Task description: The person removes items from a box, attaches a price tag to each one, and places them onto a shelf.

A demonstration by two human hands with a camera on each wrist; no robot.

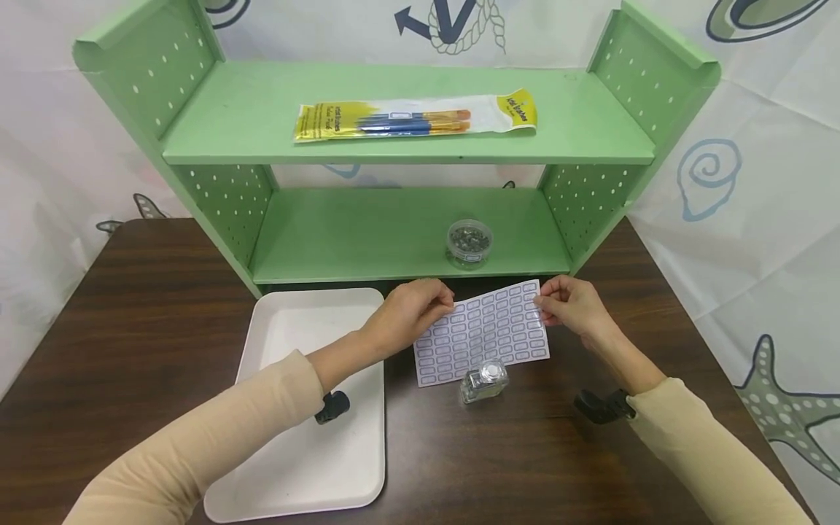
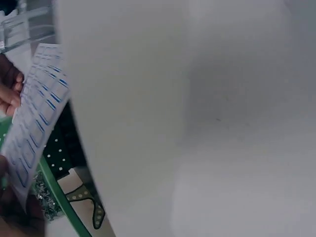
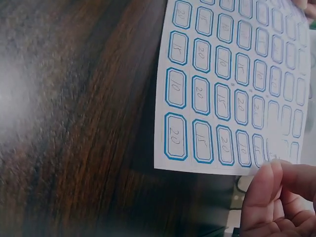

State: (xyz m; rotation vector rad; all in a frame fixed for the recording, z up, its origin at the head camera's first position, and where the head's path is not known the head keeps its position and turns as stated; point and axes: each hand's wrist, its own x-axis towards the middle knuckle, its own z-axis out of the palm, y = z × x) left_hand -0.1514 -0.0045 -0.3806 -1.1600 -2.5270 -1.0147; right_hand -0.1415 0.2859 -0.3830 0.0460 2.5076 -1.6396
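Observation:
A white sheet of blue-bordered sticker labels (image 1: 482,332) is held up between the two hands, tilted above the dark table. At its upper left corner the left hand (image 1: 418,308) pinches the edge. On the upper right edge the right hand (image 1: 576,306) grips it between thumb and fingertips. Handwritten numbers such as 10, 15 and 20 show on the labels (image 3: 201,94) in the right wrist view. Just in front of the sheet stands a small clear glass bottle (image 1: 484,381) with a shiny top, on the table.
A white tray (image 1: 354,467) lies under the left forearm. Behind is a green two-tier shelf (image 1: 367,219), holding a clear round jar of small metallic pieces (image 1: 469,244) below and a packet of artist brushes (image 1: 413,118) above.

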